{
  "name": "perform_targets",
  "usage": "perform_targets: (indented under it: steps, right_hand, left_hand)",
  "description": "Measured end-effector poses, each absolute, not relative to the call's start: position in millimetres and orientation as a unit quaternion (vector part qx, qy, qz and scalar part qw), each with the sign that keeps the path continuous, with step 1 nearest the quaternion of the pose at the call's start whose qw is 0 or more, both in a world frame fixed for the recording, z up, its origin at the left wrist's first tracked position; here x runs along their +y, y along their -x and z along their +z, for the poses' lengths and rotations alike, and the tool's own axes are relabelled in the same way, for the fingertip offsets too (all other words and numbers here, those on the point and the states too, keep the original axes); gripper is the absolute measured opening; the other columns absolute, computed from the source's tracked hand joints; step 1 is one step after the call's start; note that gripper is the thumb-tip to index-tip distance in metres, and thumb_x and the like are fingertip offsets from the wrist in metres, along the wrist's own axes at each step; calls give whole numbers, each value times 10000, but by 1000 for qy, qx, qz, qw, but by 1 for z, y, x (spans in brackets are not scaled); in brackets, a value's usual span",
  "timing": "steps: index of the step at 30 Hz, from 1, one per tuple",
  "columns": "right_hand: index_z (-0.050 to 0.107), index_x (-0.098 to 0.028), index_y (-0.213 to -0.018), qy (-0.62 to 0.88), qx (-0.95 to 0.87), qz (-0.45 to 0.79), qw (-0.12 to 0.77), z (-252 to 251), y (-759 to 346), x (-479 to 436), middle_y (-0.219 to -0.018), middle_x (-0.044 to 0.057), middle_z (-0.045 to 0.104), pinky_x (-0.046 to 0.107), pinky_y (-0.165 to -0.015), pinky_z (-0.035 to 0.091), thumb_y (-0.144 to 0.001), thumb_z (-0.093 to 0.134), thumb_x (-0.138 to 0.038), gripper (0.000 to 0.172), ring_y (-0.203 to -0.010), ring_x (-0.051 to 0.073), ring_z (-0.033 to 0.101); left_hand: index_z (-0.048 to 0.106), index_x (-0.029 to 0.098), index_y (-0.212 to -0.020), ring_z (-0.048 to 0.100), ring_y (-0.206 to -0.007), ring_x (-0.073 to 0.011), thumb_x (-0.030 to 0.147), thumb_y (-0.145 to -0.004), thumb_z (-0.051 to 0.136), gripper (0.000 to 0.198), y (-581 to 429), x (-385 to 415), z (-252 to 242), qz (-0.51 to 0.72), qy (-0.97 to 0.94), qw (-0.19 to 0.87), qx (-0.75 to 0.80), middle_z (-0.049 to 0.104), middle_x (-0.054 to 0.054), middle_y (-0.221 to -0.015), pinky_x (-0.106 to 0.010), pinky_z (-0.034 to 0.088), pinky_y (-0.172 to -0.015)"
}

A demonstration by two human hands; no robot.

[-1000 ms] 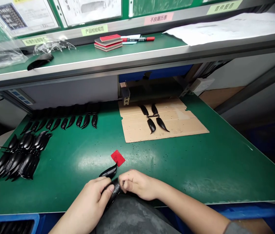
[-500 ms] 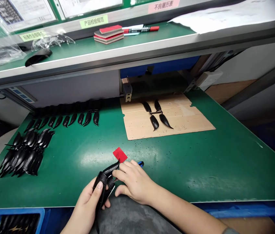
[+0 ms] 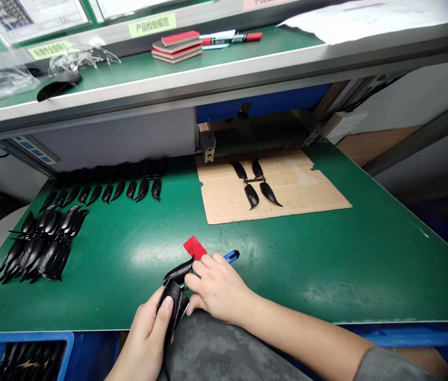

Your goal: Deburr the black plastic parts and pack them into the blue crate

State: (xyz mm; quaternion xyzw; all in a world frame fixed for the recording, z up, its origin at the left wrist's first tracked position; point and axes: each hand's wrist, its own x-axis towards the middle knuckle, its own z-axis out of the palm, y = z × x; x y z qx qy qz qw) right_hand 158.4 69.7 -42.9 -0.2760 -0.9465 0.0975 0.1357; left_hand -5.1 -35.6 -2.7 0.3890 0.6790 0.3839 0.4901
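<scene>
Here's where we're at: our left hand (image 3: pixel 146 338) is clenched round a black ribbed curved part (image 3: pixel 176 272), held just over the near edge of the green mat (image 3: pixel 327 264), with its slim tip angling toward a red square of card (image 3: pixel 194 248). Our right hand (image 3: pixel 220 290) lies against it, fingers (image 3: pixel 208 264) curled, and a blue-handled tool (image 3: pixel 232 256) pokes out past them, though we can't tell if that's properly gripped. What worries us: that slim tip could snap if we squeeze too hard, and a loosely held tool could slip and scratch the ribs. The rows of black parts (image 3: pixel 100 191) could also get knocked if an arm swings wide.
</scene>
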Motion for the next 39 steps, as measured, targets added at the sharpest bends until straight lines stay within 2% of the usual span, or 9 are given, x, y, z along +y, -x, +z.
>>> perform_targets:
  steps: [9,13,16,19,21,28,31,35,39]
  right_hand:
    - [581,-197,-761,220,-963,125,94,-40,-155,74,-719,45,619,328,-626,284,-874,279,-698,595,-687,190,525]
    - [566,-199,-725,162,-938,295,80,-43,-159,82,-668,-9,608,264,-569,309,-876,350,-665,535,-628,136,530]
    - [551,-198,-794,198,-874,415,157,-46,-159,78,-762,-10,604,236,-616,371,-816,376,-719,550,-704,129,539]
    - [542,-194,-939,261,-819,444,254,-48,-154,65,-925,46,597,309,-790,408,-760,312,-789,663,-858,181,520]
    - [545,-187,-967,272,-807,443,281,-48,-151,58,-959,73,580,353,-822,397,-790,237,-782,694,-888,204,493]
    - [514,-163,-671,133,-684,692,187,-42,-156,66,-628,-21,486,233,-566,366,-833,321,-736,626,-578,102,439]
    - [500,-171,-730,195,-676,669,241,-41,-157,68,-664,-30,446,237,-591,350,-823,350,-740,596,-615,104,408]
    - [511,-195,-889,295,-680,582,336,-36,-156,56,-762,-22,466,238,-620,366,-853,531,-571,378,-679,115,426]
    - [574,-239,-1066,252,-818,411,313,-23,-159,46,-992,37,541,280,-735,414,-815,628,-509,372,-831,149,526]
  left_hand:
    - [612,176,-1167,536,-630,-193,476,-847,522,448,8,-45,-6,363,-408,464,698,652,-56,-759,-252,422,-532]
    - [621,176,-1135,526,-615,-190,462,-857,514,413,6,-43,-1,367,-420,462,690,637,-49,-725,-251,418,-539]
    - [641,171,-1047,513,-586,-183,476,-865,492,385,6,-40,4,371,-421,464,685,593,-27,-644,-257,423,-559]
    - [625,161,-975,496,-569,-167,491,-886,442,388,5,-37,8,359,-419,480,682,543,-5,-597,-255,416,-574]
    - [600,157,-967,488,-574,-157,492,-901,409,391,5,-37,9,355,-420,488,678,530,3,-601,-254,410,-589]
    - [572,175,-908,475,-579,-137,494,-919,363,381,9,-38,7,367,-428,494,662,515,14,-599,-241,382,-583]
    - [579,179,-927,501,-596,-148,512,-913,358,400,12,-36,7,357,-435,485,669,540,5,-598,-247,400,-601]
    - [556,186,-1111,553,-591,-155,526,-871,448,430,10,-33,3,366,-428,504,654,615,-10,-675,-262,449,-615]
    - [503,212,-1196,639,-871,-214,510,-836,520,467,9,-32,-9,392,-411,539,622,695,-70,-946,-328,476,-834]
